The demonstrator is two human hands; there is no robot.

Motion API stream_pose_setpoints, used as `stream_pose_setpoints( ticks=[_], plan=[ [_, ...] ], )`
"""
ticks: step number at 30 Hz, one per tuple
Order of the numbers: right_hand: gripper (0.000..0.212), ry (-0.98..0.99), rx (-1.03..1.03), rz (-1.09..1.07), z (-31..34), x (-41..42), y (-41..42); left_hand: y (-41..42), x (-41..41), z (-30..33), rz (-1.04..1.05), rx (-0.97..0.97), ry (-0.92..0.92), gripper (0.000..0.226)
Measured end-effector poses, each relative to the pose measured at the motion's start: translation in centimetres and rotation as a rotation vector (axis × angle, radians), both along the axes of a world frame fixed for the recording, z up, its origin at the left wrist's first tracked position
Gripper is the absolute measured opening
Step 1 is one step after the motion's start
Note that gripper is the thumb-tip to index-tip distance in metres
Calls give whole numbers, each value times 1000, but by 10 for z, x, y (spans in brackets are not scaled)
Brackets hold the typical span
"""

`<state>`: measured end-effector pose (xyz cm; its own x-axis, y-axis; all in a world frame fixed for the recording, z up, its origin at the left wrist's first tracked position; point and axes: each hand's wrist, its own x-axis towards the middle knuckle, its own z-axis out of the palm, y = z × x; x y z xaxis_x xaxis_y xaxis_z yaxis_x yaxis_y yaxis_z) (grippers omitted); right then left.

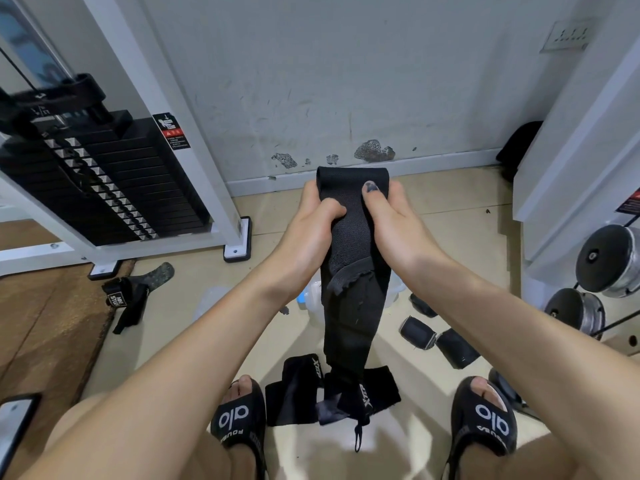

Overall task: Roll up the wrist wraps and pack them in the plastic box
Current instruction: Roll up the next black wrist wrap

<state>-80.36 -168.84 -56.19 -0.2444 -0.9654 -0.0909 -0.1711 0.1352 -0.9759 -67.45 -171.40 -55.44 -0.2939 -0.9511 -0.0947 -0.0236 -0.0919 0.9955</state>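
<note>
I hold a black wrist wrap [349, 237] up in front of me with both hands. My left hand [311, 226] grips its left edge near the top, thumb curled over the front of the fabric. My right hand [394, 223] grips the right edge at the same height, thumb pressed flat on the front. The top end of the wrap stands above my thumbs, and the rest hangs straight down between my forearms. Its lower end, with a thin loop, reaches the second wrist wrap [301, 389], which lies flat and unrolled on the tiled floor [214, 268] between my two black slides [239, 420].

Behind the hanging wrap, partly hidden by it, sits the clear plastic box [313, 296] on the floor; I cannot tell what is in it. To the right of the hanging wrap lie two rolled wraps [436, 341] side by side, just beside each other. To its left, well apart, a lifting strap [130, 299] lies near the foot of the weight stack machine [104, 181]. Dumbbells [606, 261] sit at the far right.
</note>
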Motion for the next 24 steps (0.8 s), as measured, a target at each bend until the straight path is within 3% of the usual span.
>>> stream_pose_setpoints(
  ticks=[6, 11, 15, 19, 24],
  plan=[
    [33, -76, -46, -26, -3, 7, 3, 7, -1, 3, -59, -32, 10, 41],
    [12, -220, -155, 8, 4, -3, 1, 1, 4, 8, -68, -98, 41, 38],
    [11, -229, -196, 33, 6, -7, 5, -4, 5, 2, -21, -153, 33, 20],
    [14, -262, -174, 44, 9, -8, 4, -6, 6, 1, 7, -271, -53, 18],
    [17, -321, -118, 109, 13, -14, 0, -7, 6, 8, -3, -145, 63, 24]
  ],
)
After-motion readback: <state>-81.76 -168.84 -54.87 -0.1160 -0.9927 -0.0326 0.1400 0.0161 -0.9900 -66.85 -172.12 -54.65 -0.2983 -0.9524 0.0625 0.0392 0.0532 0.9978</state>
